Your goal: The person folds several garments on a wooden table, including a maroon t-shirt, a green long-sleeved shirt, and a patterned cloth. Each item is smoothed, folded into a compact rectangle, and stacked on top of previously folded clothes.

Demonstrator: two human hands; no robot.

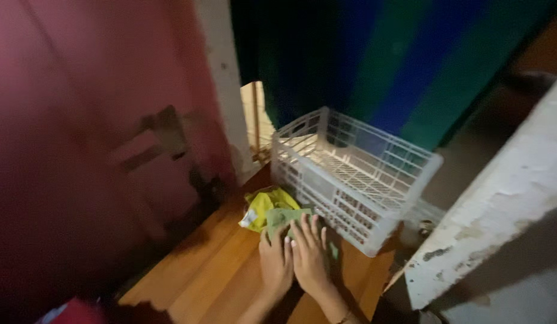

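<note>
From the head view we press our left hand [275,263] and right hand [309,255] flat, side by side, fingers straight and close together, on a green cloth [282,217] lying on the wooden surface [215,270] just beside the white crate [350,174]. It looks soft, light and limp, so we judge any edge or bunched fold good to pinch.

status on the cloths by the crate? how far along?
Done: nothing visibly finished; the white crate looks empty. In hand: left hand and right hand lie flat, side by side, on a green cloth on the wooden surface. Left: a yellow cloth lies crumpled beside it, untouched. The picture is blurred, so finer detail is unclear.
</note>
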